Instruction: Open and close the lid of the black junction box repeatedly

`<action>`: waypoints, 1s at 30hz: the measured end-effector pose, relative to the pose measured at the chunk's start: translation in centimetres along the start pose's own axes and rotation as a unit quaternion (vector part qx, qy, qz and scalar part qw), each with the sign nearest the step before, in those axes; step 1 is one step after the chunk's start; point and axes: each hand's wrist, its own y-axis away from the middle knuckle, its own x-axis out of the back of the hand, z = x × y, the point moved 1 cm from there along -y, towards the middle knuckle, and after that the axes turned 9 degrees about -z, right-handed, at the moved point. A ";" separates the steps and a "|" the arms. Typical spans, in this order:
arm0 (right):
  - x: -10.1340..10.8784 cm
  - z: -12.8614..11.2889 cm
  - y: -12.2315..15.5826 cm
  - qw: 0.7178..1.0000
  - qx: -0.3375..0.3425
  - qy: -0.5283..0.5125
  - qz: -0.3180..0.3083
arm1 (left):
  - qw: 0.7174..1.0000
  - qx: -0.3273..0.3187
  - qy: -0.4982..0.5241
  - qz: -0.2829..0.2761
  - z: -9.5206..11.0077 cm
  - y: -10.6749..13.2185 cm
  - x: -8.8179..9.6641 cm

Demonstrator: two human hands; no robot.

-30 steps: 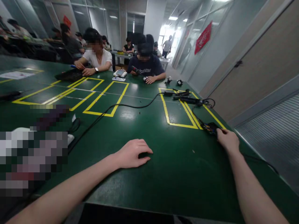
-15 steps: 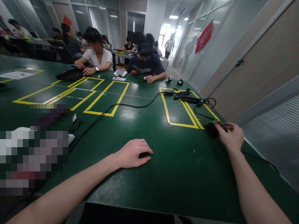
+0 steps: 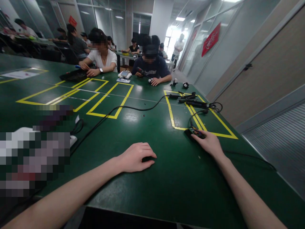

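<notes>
My right hand (image 3: 211,143) grips a small black device with an exposed circuit board (image 3: 194,131), close to the table surface by the near edge of a yellow tape outline. Thumb and fingers lie on either side of it, and part of it is hidden by them. From its far side a short black lead (image 3: 191,118) curves to a plug-like end on the table. My left hand (image 3: 137,157) rests on the green tabletop (image 3: 166,184), thumb and fingers apart, holding nothing.
Beyond the device lies a heap of black cables and dark parts (image 3: 196,103). A long black cable (image 3: 138,109) crosses the table. Two people sit opposite, near a white device with a screen (image 3: 124,74) and a black tray (image 3: 73,75). Blurred-out items lie at left.
My right hand has moved left with the black device, away from the table's right edge, and the lead has shifted with it. My left hand has stayed put.
</notes>
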 end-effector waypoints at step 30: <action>-2.2 -14.5 8.4 0.876 0.436 -0.148 -0.147 | 0.992 0.108 -0.061 -0.016 -0.9 0.2 -0.2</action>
